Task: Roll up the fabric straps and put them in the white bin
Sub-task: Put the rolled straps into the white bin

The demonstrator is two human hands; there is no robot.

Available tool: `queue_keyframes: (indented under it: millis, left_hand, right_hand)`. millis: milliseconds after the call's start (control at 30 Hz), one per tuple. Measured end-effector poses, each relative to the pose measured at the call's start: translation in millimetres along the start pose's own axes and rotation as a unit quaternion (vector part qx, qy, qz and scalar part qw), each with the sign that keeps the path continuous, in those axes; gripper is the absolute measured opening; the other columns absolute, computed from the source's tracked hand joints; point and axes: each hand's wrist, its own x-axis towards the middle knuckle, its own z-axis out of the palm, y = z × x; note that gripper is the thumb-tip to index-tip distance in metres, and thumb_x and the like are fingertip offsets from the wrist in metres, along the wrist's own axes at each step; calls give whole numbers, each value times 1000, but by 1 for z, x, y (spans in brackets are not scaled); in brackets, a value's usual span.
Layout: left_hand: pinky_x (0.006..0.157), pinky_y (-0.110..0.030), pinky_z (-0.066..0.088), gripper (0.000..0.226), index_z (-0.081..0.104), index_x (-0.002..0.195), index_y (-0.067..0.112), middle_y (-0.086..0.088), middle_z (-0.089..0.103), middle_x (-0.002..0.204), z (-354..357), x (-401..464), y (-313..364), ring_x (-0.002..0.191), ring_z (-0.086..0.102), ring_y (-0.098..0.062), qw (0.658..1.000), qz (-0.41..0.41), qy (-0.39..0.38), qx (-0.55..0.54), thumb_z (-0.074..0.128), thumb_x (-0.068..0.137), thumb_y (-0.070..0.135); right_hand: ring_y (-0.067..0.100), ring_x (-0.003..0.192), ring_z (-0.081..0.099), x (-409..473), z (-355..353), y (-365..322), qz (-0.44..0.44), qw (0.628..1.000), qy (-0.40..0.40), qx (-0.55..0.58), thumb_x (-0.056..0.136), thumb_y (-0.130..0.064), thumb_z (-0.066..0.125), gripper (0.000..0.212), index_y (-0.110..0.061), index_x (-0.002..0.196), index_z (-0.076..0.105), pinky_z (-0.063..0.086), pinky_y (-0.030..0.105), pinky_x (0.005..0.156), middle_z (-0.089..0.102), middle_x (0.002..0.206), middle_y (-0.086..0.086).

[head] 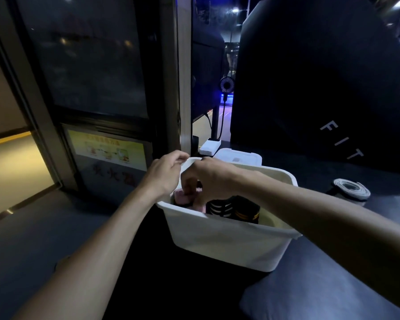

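Head view looks down over both bare forearms reaching to a white bin (229, 245) that sits on a dark padded surface (321, 294). Left hand (164, 176) is at the bin's far left corner, its fingers curled over the rim there and gripping the edge. Right hand (208, 181) is lowered inside the bin at the left end, fingers pointing down and pinching a pink rolled strap (183, 197), which rests low in that end of the bin; the fingertips cover part of the roll, so how tightly they close on it is hard to tell. Just beside the pink roll, toward the middle of the bin, stand two dark rolled straps, one black with pale stripes (219, 207) and one black with orange stripes (247, 212), touching each other. Right end of the bin's inside shows bare pale wall. Out on the dark surface, well apart to the right of the bin, lies a grey strap (351, 189) in a loose flat coil. Behind the bin sit a second white container (238, 157) and a small white box (210, 146). Farther back a small fan (227, 84) stands in bluish light, a large black pad with pale lettering (321, 77) leans upright at right, and a glass door with a yellow notice (106, 147) fills the left
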Motion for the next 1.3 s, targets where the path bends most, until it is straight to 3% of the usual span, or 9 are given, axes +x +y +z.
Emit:
queue_keyframes:
  millis: [200,300,433,633,733,833,933,1100,1300]
  left_hand:
    - [111,-37,46,40,65,129,23,4,69,132,1,1,-1,128,60,-12,1000,-1,-5,4,39,102,12]
    - [111,-37,45,41,65,130,22,3,68,134,1,0,-2,128,59,-12,1000,-2,-8,11,38,101,10]
    - [112,-37,44,43,63,132,24,4,66,136,0,-2,0,130,58,-13,1000,-1,-17,21,38,101,8]
    - [112,-39,45,42,65,130,25,5,68,133,1,0,1,128,59,-13,1000,-9,-14,3,39,98,15]
    - [113,-39,44,41,65,130,24,4,68,133,3,1,4,129,59,-13,1000,-15,-16,-4,41,99,12]
    - [113,-38,43,42,64,132,23,4,67,135,11,0,13,130,59,-14,1000,-14,-17,-3,41,100,9]
    - [113,-38,43,42,63,135,24,4,66,137,25,-1,26,129,59,-16,1000,-5,-20,6,41,101,11]
    - [113,-39,44,42,61,136,26,5,65,139,34,-1,33,130,59,-18,1000,-2,-24,17,40,102,12]
    - [112,-36,44,42,61,137,25,5,64,140,33,-4,36,131,59,-18,999,-1,-21,31,39,103,11]
  right_hand:
    - [15,82,72,-4,19,14,-8,993,-73,97,83,-13,77,15,-22,95,76,57,26,70,74,90,-10]
    - [9,76,71,-9,17,20,17,976,-122,180,94,1,59,24,-11,107,75,57,17,65,74,100,2]
    - [28,106,73,-21,6,27,33,946,-168,274,98,9,47,38,-8,123,69,59,40,94,71,122,12]
    - [28,85,76,-86,-43,95,96,905,118,398,100,0,56,19,-6,109,71,62,40,79,76,104,15]
    - [26,81,75,-122,-29,146,230,912,212,265,95,-3,62,18,-15,94,75,60,38,73,78,86,6]
    - [25,92,71,-153,4,197,365,907,185,102,85,-13,66,18,-31,86,70,52,30,79,75,92,-1]
    - [34,102,66,-179,24,226,451,878,151,47,80,-19,64,23,-30,99,69,53,36,83,71,110,9]
    - [31,116,56,-196,45,243,473,874,109,-31,86,-27,65,33,-29,119,60,48,36,82,64,119,6]
    - [35,102,63,-195,38,223,458,871,170,-56,84,-31,67,27,-31,111,65,45,35,73,70,110,7]
